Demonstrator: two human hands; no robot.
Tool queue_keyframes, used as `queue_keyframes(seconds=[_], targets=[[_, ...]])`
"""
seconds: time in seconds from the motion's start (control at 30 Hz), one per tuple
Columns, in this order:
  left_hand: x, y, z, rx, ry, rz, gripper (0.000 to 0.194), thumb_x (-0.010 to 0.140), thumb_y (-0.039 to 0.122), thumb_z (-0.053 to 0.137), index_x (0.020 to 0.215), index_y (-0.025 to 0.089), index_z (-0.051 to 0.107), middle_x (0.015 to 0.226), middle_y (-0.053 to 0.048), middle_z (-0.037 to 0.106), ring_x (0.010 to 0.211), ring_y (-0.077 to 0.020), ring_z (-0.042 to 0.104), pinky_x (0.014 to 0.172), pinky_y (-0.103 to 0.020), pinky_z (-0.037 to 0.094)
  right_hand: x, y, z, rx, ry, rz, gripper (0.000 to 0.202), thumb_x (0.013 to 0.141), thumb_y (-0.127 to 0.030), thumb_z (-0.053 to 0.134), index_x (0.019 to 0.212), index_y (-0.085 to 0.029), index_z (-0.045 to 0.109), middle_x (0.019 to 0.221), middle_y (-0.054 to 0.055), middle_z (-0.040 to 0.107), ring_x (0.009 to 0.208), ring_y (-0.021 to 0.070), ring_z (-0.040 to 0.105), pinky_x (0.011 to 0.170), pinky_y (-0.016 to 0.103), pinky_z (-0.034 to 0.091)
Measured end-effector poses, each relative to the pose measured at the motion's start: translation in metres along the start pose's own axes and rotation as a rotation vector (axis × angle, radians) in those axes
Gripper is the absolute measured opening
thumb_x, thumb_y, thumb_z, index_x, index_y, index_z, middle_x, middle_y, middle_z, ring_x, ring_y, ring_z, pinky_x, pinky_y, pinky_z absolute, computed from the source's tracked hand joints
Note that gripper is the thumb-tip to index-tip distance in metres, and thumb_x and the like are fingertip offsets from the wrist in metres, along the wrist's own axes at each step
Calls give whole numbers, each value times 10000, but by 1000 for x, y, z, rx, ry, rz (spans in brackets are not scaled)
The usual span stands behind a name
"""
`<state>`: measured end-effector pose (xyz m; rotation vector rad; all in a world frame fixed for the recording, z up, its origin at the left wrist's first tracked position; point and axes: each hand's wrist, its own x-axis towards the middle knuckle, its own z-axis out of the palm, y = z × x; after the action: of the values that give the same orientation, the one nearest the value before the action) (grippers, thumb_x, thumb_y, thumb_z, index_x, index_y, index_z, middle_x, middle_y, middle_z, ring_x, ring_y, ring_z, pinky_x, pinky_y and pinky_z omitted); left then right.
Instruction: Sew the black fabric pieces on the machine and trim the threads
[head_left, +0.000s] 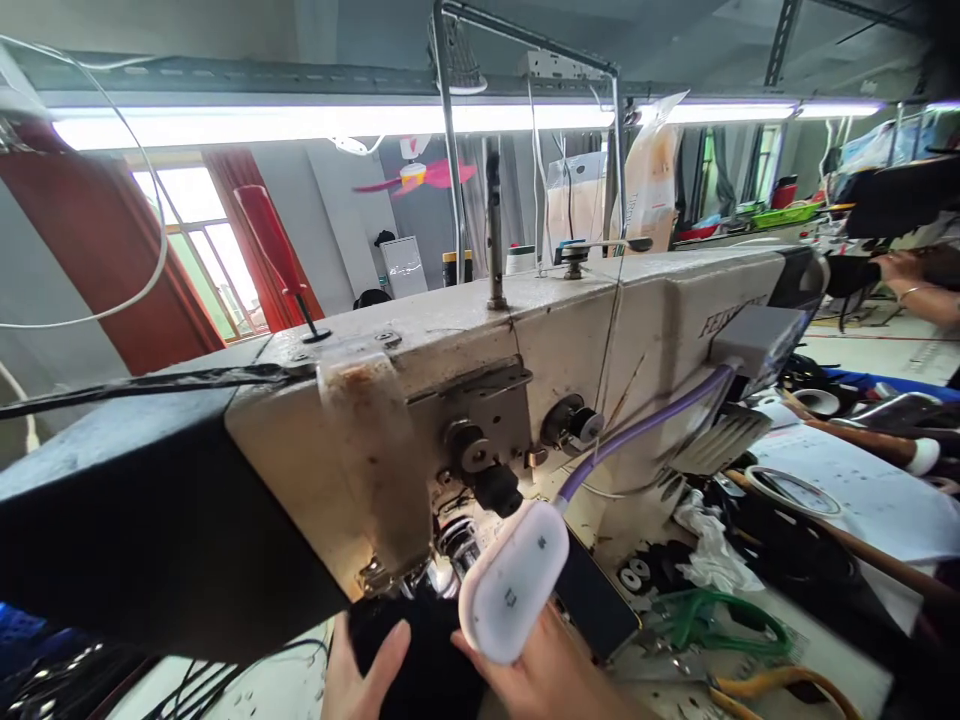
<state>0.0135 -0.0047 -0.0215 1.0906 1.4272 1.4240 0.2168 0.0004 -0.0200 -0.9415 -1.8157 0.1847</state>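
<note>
Head camera view: the left hand lies along the left side of a piece of soft black cloth, its thumb spread away from the fingers and laid on top. Its fingertips are hidden, so I cannot tell whether it pinches. Facing it, the right hand has a fingertip at the cloth's right side; the white oval plastic lamp covers much of that hand, and its grip cannot be told.

Between the two hands, the cloth runs away from the person, up to the shiny metal presser-foot area of the cream-painted metal sewing machine. That area lies just beyond both thumb and fingertip, neither hand clearly nearer. The cloth's full long axis is out of view.

Farther out, a purple flexible lamp neck curves to the machine's body. Toward the right side of the white counter lie a dark flat rectangular object, green-handled scissors and an orange-handled tool.
</note>
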Motion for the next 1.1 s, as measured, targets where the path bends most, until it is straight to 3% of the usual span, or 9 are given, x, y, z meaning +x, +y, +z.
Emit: queue_keyframes(seconds=[0.17, 0.37, 0.53, 0.83, 0.93, 1.1], targets=[[-5, 9, 16, -28, -6, -10, 599, 595, 482, 827, 1061, 138, 673, 982, -111, 756, 1039, -357, 680, 917, -456, 530, -12, -9, 6, 50, -38, 69, 136, 755, -121, 610, 815, -224, 544, 781, 0, 617, 810, 190, 599, 708, 282, 488], [-4, 21, 13, -104, -132, -88, 481, 583, 427, 837, 935, 131, 695, 883, -109, 771, 876, -338, 723, 812, -438, 560, -20, -6, 12, 8, -29, 56, 141, 762, -113, 616, 809, -225, 544, 735, -19, 576, 738, 172, 570, 660, 281, 451], [1, 20, 12, -100, -156, -69, 402, 574, 412, 837, 837, 132, 717, 928, -117, 773, 913, -327, 713, 858, -423, 542, -20, -9, 17, -4, 12, 56, 165, 732, -100, 616, 799, -230, 541, 688, -24, 573, 716, 173, 592, 647, 274, 467], [2, 22, 16, -104, -213, -115, 403, 618, 453, 787, 847, 126, 737, 927, -127, 770, 923, -338, 712, 753, -385, 571, -17, -13, 23, 8, 106, 120, 125, 781, -208, 650, 714, -230, 547, 622, -15, 590, 650, 181, 605, 609, 277, 500], [0, 21, 18, -154, -198, -133, 413, 605, 434, 806, 877, 132, 735, 935, -115, 772, 934, -334, 713, 821, -411, 565, -18, -11, 24, 43, 132, 101, 117, 818, -257, 646, 726, -231, 580, 618, -5, 605, 646, 190, 613, 622, 284, 513], [13, 10, -2, -265, -196, -196, 401, 603, 452, 820, 881, 174, 744, 904, -97, 774, 904, -330, 718, 845, -440, 568, -8, 11, 26, 174, 261, 185, 159, 904, -328, 563, 902, -194, 649, 751, 43, 678, 694, 193, 651, 612, 262, 534]])
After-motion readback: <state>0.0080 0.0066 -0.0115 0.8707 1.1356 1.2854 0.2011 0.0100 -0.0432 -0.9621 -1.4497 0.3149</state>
